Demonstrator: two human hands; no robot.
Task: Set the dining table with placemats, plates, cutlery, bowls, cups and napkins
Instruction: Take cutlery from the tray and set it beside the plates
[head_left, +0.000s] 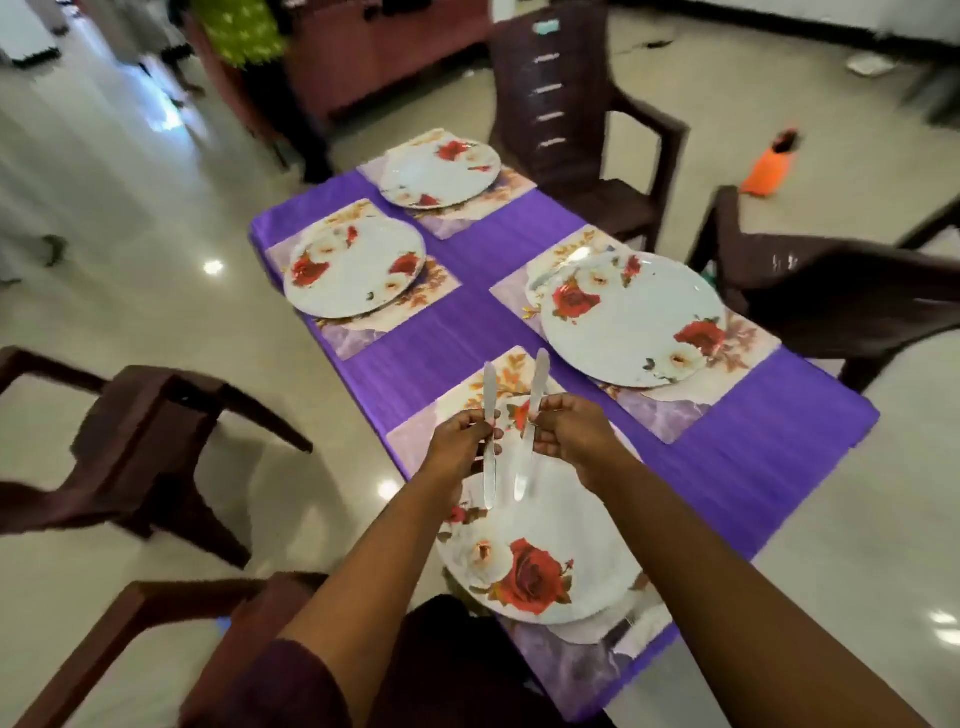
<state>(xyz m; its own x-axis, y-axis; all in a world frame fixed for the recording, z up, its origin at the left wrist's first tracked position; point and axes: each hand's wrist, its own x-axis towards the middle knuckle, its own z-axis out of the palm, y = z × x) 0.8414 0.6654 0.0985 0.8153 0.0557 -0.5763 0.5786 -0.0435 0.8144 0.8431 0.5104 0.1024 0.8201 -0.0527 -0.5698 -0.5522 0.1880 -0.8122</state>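
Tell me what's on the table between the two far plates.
Head view: between the far-left plate and farthest plate lie only their placemats.

The counter (545, 249) is rectangular and covered by a purple cloth (457, 343). 4 floral placemats lie directly on the cloth, 2 per long side: near-left placemat (415, 441), far-left placemat (363, 332), near-right placemat (670, 410), far-right placemat (447, 221). Each placemat carries 1 white rose-pattern plate. The nearest placemat overhangs the near edge of the counter.
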